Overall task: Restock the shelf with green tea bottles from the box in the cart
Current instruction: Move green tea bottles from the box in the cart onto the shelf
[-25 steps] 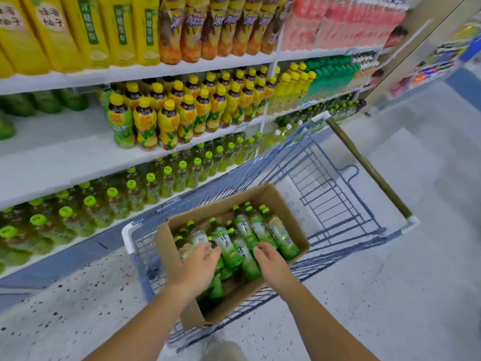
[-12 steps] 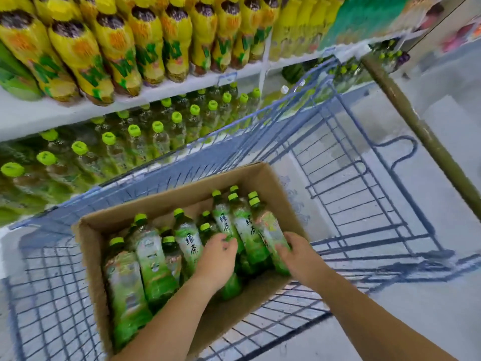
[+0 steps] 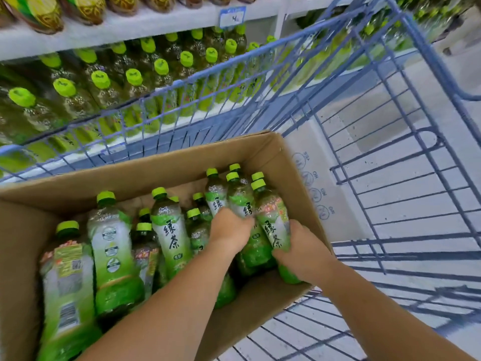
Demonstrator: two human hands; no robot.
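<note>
Left hand (image 3: 227, 231), right hand (image 3: 303, 250) on bottles (image 3: 270, 213)

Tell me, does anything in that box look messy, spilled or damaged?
Only the green tea bottles in the cardboard box: they lie jumbled, leaning at different angles, not in rows. No spill or damage shows.

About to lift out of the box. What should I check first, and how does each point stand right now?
1. Right hand grips rightmost bottle: ok.
2. Left hand curled over neighbouring bottle: ok.
3. Green caps on both bottles: ok.
4. Box top open, nothing above the bottles: ok.
5. Free slot on shelf: cannot tell; the cart hides part of it.
</note>
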